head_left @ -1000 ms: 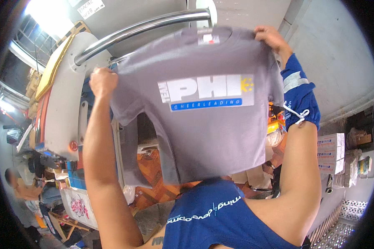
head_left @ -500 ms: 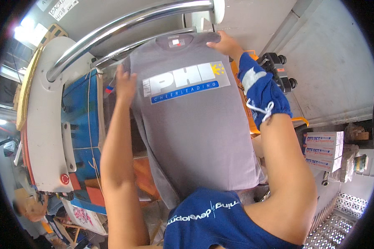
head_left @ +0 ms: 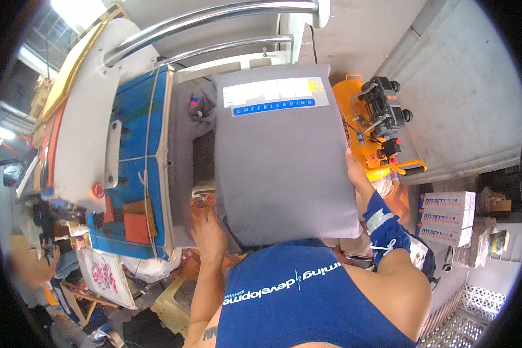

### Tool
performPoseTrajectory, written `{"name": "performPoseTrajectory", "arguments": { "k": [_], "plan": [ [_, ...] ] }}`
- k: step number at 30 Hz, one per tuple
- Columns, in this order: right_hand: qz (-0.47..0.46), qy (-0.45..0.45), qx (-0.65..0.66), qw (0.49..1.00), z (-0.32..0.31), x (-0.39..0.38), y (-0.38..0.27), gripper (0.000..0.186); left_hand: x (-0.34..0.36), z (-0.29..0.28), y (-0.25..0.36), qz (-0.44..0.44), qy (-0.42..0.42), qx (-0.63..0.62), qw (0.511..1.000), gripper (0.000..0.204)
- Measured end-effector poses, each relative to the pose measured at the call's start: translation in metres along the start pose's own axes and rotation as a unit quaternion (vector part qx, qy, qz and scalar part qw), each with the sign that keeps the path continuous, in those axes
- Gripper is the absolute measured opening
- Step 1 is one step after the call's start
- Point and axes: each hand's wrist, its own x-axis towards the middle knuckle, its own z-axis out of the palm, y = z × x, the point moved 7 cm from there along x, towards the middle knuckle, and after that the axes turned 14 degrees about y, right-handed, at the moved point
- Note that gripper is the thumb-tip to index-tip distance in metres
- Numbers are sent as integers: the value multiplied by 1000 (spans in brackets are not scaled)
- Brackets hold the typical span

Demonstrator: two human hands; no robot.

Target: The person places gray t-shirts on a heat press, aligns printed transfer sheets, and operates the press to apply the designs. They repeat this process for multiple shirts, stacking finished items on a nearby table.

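Note:
A grey T-shirt (head_left: 284, 162) with a white, blue and yellow chest print lies spread flat over a press platen in front of me, print at the far end. My left hand (head_left: 210, 232) rests at its lower left corner, fingers on the fabric edge. My right hand (head_left: 356, 174) holds the shirt's right edge; a blue wrist wrap (head_left: 385, 229) covers that forearm. More grey fabric (head_left: 182, 151) hangs off the platen's left side.
A blue-topped table (head_left: 139, 145) with red pads stands to the left under a white curved machine arm (head_left: 87, 116). An orange compressor (head_left: 371, 127) sits at right, stacked cardboard boxes (head_left: 446, 217) beyond it. A blurred person (head_left: 23, 272) is at far left.
The shirt was held up in the air by its shoulders; it has come down and now lies flat on the platen. Both hands have slid from the shoulders to the lower edges.

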Motion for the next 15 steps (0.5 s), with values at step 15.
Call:
{"name": "performPoseTrajectory", "arguments": {
  "k": [15],
  "plan": [
    [123, 60, 323, 936, -73, -67, 65, 52, -55, 20, -23, 4, 71, -182, 981, 21]
  ]
}}
